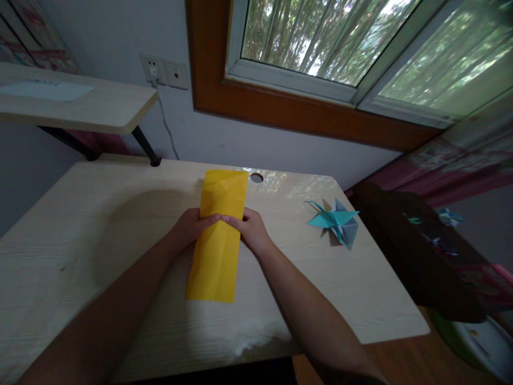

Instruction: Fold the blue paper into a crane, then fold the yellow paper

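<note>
Yellow paper: The long sheet (218, 256) is held lengthwise over the middle of the desk (132, 214), its near end toward the body; whether that end touches the desk cannot be told. Faint lengthwise and slanting creases are shown.
Left hand: The left edge is clamped by the left hand (191, 225), thumb on the upper face, other fingers mostly hidden beneath.
Right hand: The right edge is clamped likewise by the right hand (255, 229).
Thumbs: The tips are brought together at the sheet's middle.
Crease step: A fold or crease appears to be worked or aligned by both thumbs.
Next move: Even thumb pressure along the crease is judged to be called for, with both edges held level.
Folded blue figure: A bird-like paper figure (335, 220) is placed on the desk, well to the right.
Desk hole: A round opening (257, 177) is located beside the sheet's far right corner.
</note>
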A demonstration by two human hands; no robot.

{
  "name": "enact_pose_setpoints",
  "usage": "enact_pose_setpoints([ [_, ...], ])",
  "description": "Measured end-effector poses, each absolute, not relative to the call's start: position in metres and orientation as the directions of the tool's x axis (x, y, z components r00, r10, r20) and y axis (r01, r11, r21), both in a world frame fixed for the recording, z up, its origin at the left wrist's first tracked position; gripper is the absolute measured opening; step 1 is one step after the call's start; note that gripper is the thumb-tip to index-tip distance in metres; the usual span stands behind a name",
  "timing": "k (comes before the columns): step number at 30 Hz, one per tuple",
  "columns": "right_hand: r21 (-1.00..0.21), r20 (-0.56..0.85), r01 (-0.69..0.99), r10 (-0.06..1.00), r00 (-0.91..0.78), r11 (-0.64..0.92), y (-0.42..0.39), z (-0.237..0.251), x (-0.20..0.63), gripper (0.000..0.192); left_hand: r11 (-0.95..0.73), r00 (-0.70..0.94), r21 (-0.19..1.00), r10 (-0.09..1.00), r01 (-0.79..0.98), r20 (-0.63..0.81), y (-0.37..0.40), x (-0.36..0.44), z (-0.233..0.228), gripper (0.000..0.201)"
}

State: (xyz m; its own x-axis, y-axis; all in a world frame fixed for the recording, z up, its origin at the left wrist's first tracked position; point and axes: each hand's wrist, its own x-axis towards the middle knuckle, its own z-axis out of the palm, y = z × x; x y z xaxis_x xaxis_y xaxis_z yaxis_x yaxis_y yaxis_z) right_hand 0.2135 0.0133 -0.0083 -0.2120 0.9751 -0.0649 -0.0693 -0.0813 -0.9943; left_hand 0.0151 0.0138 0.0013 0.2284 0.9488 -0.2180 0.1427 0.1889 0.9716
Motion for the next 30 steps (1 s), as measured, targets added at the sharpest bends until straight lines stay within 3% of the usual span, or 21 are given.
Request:
enact_pose_setpoints([
  [7, -0.991, -0.027, -0.120, 0.966, -0.257, -0.060, 0.014, -0.012, 0.213, 0.038, 0.238, 0.097, 0.964, 0.963, 0.123, -0.250, 0.010, 0.018, 0.007, 0.047],
  [17, -0.994, -0.083, -0.031, 0.918, -0.387, -0.103, 0.012, -0.006, 0.213, 0.037, 0.217, -0.043, 0.975, 0.975, -0.044, -0.218, 0.013, 0.018, -0.002, 0.040],
  [25, -0.998, -0.038, -0.035, 0.954, -0.298, -0.051, 0.018, -0.015, 0.213, 0.036, 0.096, -0.294, 0.995, 0.950, -0.040, -0.103, 0.018, 0.019, 0.003, 0.037],
  [30, -0.997, -0.043, -0.051, 0.959, -0.280, -0.060, 0.019, -0.015, 0.212, 0.032, 0.034, -0.352, 0.993, 0.933, -0.114, -0.073, 0.022, 0.016, -0.004, 0.038],
])
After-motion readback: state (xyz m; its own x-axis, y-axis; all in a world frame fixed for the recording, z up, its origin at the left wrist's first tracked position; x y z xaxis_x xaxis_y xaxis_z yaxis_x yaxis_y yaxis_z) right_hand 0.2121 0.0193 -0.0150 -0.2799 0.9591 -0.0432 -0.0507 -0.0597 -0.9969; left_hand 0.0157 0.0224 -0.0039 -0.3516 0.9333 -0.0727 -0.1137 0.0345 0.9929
